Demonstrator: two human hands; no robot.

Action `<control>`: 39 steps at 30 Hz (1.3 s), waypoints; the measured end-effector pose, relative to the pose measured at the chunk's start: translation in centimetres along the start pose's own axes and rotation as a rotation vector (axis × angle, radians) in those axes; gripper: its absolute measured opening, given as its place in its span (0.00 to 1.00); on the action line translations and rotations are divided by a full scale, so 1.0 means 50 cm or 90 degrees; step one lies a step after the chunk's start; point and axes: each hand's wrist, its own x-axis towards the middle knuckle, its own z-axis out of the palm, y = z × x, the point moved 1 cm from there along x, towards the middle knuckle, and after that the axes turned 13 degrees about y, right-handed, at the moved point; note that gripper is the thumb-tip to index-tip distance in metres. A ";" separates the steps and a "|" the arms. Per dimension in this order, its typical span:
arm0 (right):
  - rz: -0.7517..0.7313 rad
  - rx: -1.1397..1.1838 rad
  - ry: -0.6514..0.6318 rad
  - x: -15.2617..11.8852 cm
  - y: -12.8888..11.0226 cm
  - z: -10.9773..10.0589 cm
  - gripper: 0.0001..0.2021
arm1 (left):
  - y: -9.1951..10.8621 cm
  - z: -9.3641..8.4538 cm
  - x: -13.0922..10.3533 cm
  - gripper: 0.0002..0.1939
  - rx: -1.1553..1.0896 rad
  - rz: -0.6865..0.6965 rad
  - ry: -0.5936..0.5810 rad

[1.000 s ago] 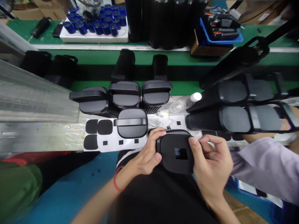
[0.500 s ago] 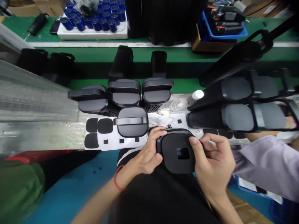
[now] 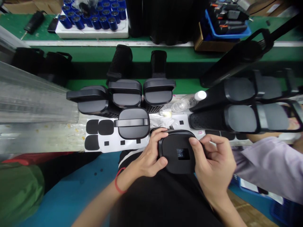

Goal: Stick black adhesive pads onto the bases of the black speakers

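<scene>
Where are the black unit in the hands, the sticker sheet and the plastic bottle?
black unit [image 3: 177, 154]: head view, on its flat end face beside the small label.
sticker sheet [image 3: 113, 143]: head view, on white backing.
plastic bottle [image 3: 187, 102]: head view, on its clear body.

Left hand [image 3: 149, 156], right hand [image 3: 213, 160]: fingers curled, gripping.
</scene>
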 end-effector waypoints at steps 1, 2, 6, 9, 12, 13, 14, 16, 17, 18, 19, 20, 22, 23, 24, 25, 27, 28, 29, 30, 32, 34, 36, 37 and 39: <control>-0.009 -0.005 0.002 0.000 0.000 0.000 0.10 | 0.000 0.000 0.000 0.31 0.001 0.000 -0.001; -0.017 -0.009 0.004 0.000 0.000 0.000 0.10 | 0.000 0.000 0.000 0.32 0.001 0.001 -0.001; -0.028 -0.021 0.009 0.000 0.000 -0.002 0.09 | 0.000 0.000 -0.001 0.32 -0.005 -0.002 0.001; -0.029 -0.031 0.009 -0.001 0.000 -0.003 0.09 | 0.000 0.001 -0.001 0.31 -0.009 -0.007 0.001; -0.032 -0.023 0.009 -0.002 0.001 -0.001 0.09 | 0.000 0.002 -0.001 0.30 -0.012 -0.015 0.006; -0.033 -0.019 0.009 -0.002 0.001 0.000 0.09 | 0.000 0.003 -0.001 0.29 -0.013 -0.018 0.009; -0.035 -0.014 0.009 -0.002 0.002 0.001 0.09 | -0.001 0.004 -0.001 0.29 -0.013 -0.021 0.012; -0.029 -0.011 0.011 -0.002 0.003 0.003 0.09 | -0.002 0.006 -0.002 0.28 -0.012 -0.028 0.022; -0.023 -0.008 0.012 -0.002 0.003 0.004 0.09 | -0.003 0.007 -0.002 0.28 -0.012 -0.032 0.027; -0.014 -0.004 0.010 -0.003 0.003 0.004 0.09 | -0.003 0.008 -0.003 0.28 -0.012 -0.038 0.033; -0.005 0.000 0.007 -0.003 0.002 0.004 0.09 | -0.003 0.008 -0.004 0.29 -0.012 -0.047 0.037; 0.000 0.002 0.003 -0.003 0.001 0.004 0.09 | -0.003 0.009 -0.005 0.30 -0.011 -0.058 0.042; 0.004 -0.004 -0.005 -0.004 -0.002 0.001 0.09 | 0.000 0.010 -0.006 0.33 -0.006 -0.084 0.049; 0.003 -0.014 -0.011 -0.005 -0.004 -0.002 0.09 | 0.002 0.010 -0.006 0.34 -0.003 -0.096 0.053; 0.002 -0.031 -0.019 -0.005 -0.006 -0.005 0.09 | 0.004 0.010 -0.006 0.34 -0.001 -0.106 0.057; 0.003 -0.052 -0.029 -0.006 -0.008 -0.009 0.10 | 0.007 0.011 -0.006 0.33 0.002 -0.111 0.062; 0.011 -0.101 -0.064 -0.008 -0.012 -0.018 0.10 | 0.010 0.012 -0.006 0.31 0.003 -0.117 0.071; 0.012 -0.128 -0.083 -0.007 -0.014 -0.023 0.11 | 0.011 0.013 -0.006 0.31 0.002 -0.119 0.075; 0.009 -0.151 -0.099 -0.006 -0.016 -0.030 0.11 | 0.012 0.014 -0.006 0.30 0.002 -0.120 0.080; -0.001 -0.168 -0.115 -0.002 -0.017 -0.038 0.11 | 0.011 0.014 -0.006 0.30 0.000 -0.122 0.084; -0.049 -0.198 -0.140 0.012 -0.018 -0.059 0.09 | 0.010 0.014 -0.007 0.30 -0.001 -0.129 0.089; -0.137 -0.255 -0.133 0.031 -0.017 -0.083 0.09 | 0.009 0.013 -0.009 0.30 0.000 -0.138 0.095; -0.207 -0.315 -0.075 0.048 -0.018 -0.104 0.12 | 0.009 0.011 -0.010 0.31 0.002 -0.148 0.102; -0.231 -0.315 -0.053 0.053 -0.020 -0.109 0.13 | 0.010 0.011 -0.010 0.31 0.004 -0.152 0.104; -0.294 -0.238 -0.115 0.048 -0.029 -0.102 0.16 | 0.011 0.012 -0.011 0.31 0.009 -0.154 0.099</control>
